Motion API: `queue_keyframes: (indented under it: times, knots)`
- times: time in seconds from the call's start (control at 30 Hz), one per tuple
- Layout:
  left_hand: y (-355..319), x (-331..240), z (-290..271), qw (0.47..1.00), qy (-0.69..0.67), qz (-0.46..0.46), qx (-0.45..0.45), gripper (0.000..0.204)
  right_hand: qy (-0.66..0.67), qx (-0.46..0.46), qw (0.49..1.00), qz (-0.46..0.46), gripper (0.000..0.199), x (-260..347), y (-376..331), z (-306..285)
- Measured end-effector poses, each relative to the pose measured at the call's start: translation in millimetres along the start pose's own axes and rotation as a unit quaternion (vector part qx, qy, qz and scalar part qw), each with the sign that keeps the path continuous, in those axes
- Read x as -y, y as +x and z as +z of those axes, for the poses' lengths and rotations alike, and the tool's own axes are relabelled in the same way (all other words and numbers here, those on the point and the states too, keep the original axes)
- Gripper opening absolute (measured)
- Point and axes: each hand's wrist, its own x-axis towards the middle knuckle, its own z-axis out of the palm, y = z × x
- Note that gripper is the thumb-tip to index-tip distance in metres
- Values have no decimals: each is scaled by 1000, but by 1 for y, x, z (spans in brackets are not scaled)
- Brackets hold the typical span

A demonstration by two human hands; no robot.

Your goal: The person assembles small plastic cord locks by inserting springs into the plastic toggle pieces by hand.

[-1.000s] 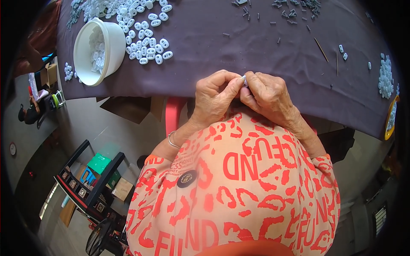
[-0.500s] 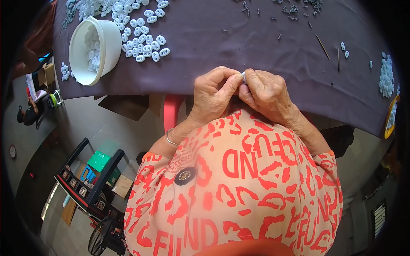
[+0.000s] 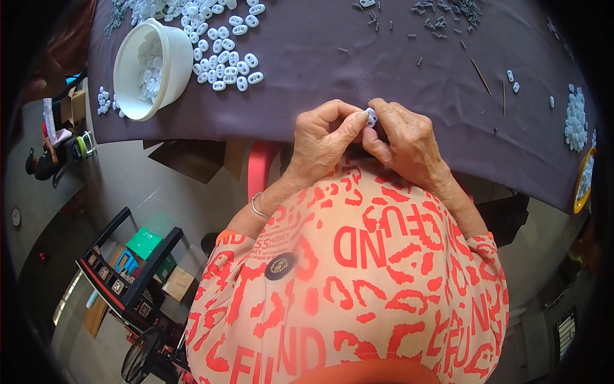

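Observation:
A small white two-hole cord lock [image 3: 371, 119] is held up just beyond the front edge of the table, between both hands. My left hand [image 3: 325, 136] pinches it at its left side with thumb and forefinger. From the right, the fingertips of my right hand [image 3: 407, 137] close around the same piece, partly hiding it. Loose white two-hole cord locks [image 3: 223, 57] lie spread out at the far left. Small dark springs [image 3: 439, 22] are scattered at the far side, and two thin sticks [image 3: 481, 77] lie to the right of my hands.
A white tub [image 3: 180, 61] rests tipped toward the left, with white pieces inside. Small whitish parts [image 3: 575, 120] are heaped at the right, beside a yellow container [image 3: 584, 180] at the table edge. Purple cloth [image 3: 288, 77] covers the table. A pink stool [image 3: 259, 163] stands below.
My right thumb and forefinger have opened slightly, so more of the cord lock shows its holes. The left hand keeps its pinch. The whole view has shifted a little.

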Motion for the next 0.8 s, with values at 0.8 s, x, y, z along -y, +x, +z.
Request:
queue_keyframes:
  times: [0.8]
  knots:
    - [1,5,2,999,30,38,17,15,-70,-18,997,-32,12,-7,-7,10]
